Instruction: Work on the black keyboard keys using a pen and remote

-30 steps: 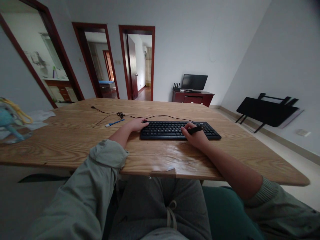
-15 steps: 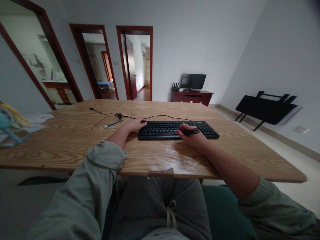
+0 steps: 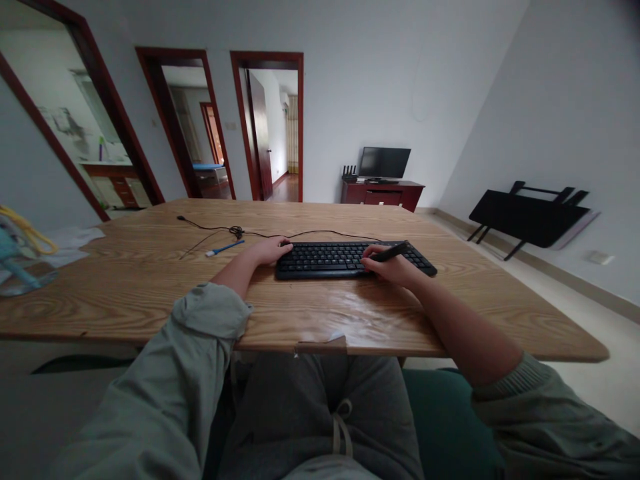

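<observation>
A black keyboard (image 3: pixel 325 259) lies flat on the wooden table in front of me. My left hand (image 3: pixel 274 249) grips its left end, with the thumb on the top edge. Over the right part of the keys, my right hand (image 3: pixel 393 268) pinches a black, thick pen-like tool (image 3: pixel 393 251) that slants up to the right. The tip of this tool is hidden by my fingers, so its kind is unclear. Left of my left hand lies a small blue brush (image 3: pixel 226 248) with a white end. The keyboard's black cable (image 3: pixel 320 232) runs behind it to a tied coil.
The wooden table (image 3: pixel 300 313) has a strip of brown tape at its front edge. A light blue object (image 3: pixel 17 263) with yellow cord stands at the far left beside crumpled white plastic. A monitor (image 3: pixel 385 163) on a red cabinet and a folded black table (image 3: pixel 530 217) are farther off.
My right hand has shifted slightly right along the keys, and the black tool has tilted up, showing more of its length. My left hand stays on the keyboard's left end.
</observation>
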The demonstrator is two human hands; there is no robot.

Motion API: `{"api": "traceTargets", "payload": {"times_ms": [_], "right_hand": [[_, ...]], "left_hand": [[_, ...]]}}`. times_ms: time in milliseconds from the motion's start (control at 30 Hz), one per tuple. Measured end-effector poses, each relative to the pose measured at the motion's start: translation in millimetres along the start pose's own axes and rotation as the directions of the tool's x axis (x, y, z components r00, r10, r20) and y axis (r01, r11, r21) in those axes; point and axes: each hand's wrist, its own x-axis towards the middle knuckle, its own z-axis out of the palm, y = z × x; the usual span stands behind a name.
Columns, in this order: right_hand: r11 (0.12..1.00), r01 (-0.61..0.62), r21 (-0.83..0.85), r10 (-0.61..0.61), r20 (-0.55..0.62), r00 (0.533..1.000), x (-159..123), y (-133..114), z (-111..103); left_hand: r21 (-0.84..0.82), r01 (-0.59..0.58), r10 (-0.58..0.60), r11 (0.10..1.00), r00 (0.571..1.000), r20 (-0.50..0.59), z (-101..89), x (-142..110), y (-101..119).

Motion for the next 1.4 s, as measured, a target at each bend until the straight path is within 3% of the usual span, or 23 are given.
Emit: {"api": "traceTargets", "payload": {"times_ms": [133, 333, 567, 633, 733, 833, 933, 1033, 1167, 1267, 1400], "right_hand": [[0.999, -0.013, 0.040, 0.012, 0.029, 0.999, 12, 3, -2], [1.000, 0.025, 0.014, -0.027, 0.169, 0.985, 22, -1, -15], [0.999, 0.025, 0.031, -0.032, 0.257, 0.966, 34, -9, -9], [0.998, 0.017, 0.054, -0.027, 0.195, 0.980, 37, -9, -3], [0.993, 0.027, 0.119, -0.027, -0.005, 1.000, 39, -9, 9], [0.991, 0.040, 0.125, -0.013, -0.208, 0.978, 40, -8, 21], [0.985, -0.006, 0.173, 0.062, -0.320, 0.946, 41, -8, 28], [0.935, -0.018, 0.353, 0.143, -0.330, 0.933, 43, -11, 30], [0.759, 0.019, 0.650, 0.209, -0.272, 0.939, 49, -25, 37], [0.707, 0.024, 0.707, 0.253, -0.285, 0.925, 55, -34, 47], [0.707, 0.065, 0.704, 0.248, -0.333, 0.910, 60, -37, 60]], "left_hand": [[-0.009, -0.023, 0.023, 1.000, 1.000, 0.005, -0.4, 0, 1], [0.026, -0.031, 0.030, 0.999, 0.999, 0.023, -2.2, 0, 2], [0.053, -0.049, 0.048, 0.997, 0.999, 0.025, -2.3, 0, 2], [0.042, -0.038, 0.038, 0.998, 0.999, 0.018, -1.9, -1, 1], [0.022, -0.026, 0.026, 0.999, 1.000, 0.002, -1.1, -1, 0], [0.029, -0.029, 0.029, 0.999, 1.000, -0.006, -0.8, 0, 0], [0.039, -0.032, 0.032, 0.999, 0.999, 0.003, -1.0, 1, 1], [0.038, -0.040, 0.039, 0.998, 0.999, 0.008, -1.4, 1, 0], [0.037, -0.054, 0.054, 0.998, 0.999, -0.002, -0.9, 1, -2], [0.029, -0.064, 0.064, 0.998, 0.998, -0.005, 0.1, 1, -3], [-0.003, -0.057, 0.057, 0.998, 0.998, 0.002, 1.0, 1, -2]]}}
